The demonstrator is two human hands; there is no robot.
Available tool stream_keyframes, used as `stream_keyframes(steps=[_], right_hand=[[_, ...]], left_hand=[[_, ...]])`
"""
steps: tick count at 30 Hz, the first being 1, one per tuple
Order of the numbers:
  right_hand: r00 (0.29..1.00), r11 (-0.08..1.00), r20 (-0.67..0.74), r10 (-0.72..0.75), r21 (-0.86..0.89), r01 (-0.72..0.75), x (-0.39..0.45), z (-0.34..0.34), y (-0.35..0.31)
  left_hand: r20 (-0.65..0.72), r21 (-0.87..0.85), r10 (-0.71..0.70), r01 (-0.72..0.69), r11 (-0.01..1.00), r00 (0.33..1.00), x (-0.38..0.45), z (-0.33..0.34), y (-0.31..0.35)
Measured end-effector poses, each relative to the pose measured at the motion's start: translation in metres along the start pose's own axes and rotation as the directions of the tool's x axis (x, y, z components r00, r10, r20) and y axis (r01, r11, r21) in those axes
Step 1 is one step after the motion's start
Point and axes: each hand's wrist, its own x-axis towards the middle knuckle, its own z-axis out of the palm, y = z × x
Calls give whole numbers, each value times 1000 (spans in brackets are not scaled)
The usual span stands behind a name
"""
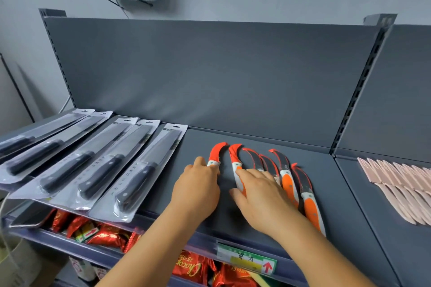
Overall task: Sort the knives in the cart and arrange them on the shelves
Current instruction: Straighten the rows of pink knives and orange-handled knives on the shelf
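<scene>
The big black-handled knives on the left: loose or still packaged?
Still packaged. Each black-handled knife lies flat inside a clear blister pack on a white card, side by side on the shelf.

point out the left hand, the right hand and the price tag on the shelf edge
left hand (pixel 198 184), head view, back of the hand
right hand (pixel 261 191), head view, back of the hand
price tag (pixel 247 260), head view, its middle
</scene>
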Motion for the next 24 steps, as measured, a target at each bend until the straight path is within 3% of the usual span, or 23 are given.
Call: stream_keyframes(steps=[7, 14, 19, 24], right_hand=[[974, 961, -27, 224, -163, -225, 18, 7, -22], [904, 902, 15, 428, -73, -426, 28, 11, -41], [864, 865, -44, 501, 12, -501, 26, 11, -51], [886, 883, -118, 448, -98, -459, 13, 14, -54]], left_hand=[[10, 58, 78, -79, 995, 997, 12, -2, -13], [62, -61, 135, -131, 989, 989, 19, -2, -27], [36, -209, 138, -127, 970, 990, 18, 0, -35], [23, -336, 216, -196, 921, 976, 15, 4, -37]])
